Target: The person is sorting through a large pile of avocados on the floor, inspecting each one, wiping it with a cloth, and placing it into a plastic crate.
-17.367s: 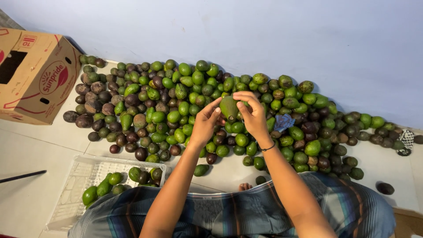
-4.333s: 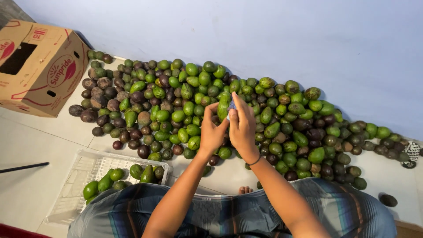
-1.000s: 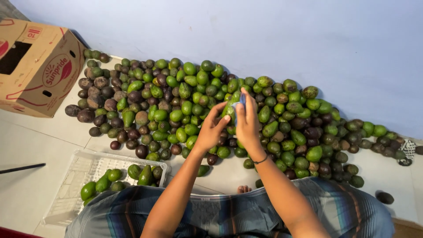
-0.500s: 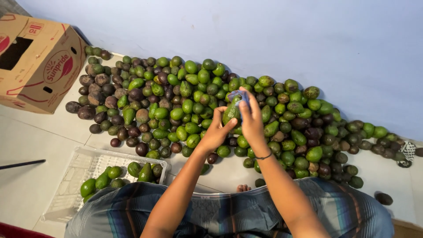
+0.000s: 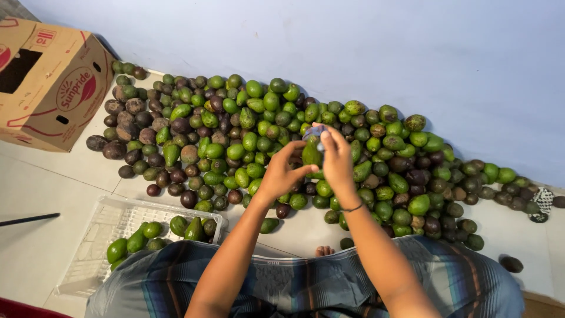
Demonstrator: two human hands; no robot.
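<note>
A: Head view: what sits in the hands?

B: A green avocado, raised above the heap of avocados on the floor. The left hand grips it from below, thumb and fingers clasped around it. The right hand pinches at its top, fingertips closed there.

A: And around that?

B: A white crate with a few green avocados lies at the left, a cardboard box beyond it, by the wall.
</note>
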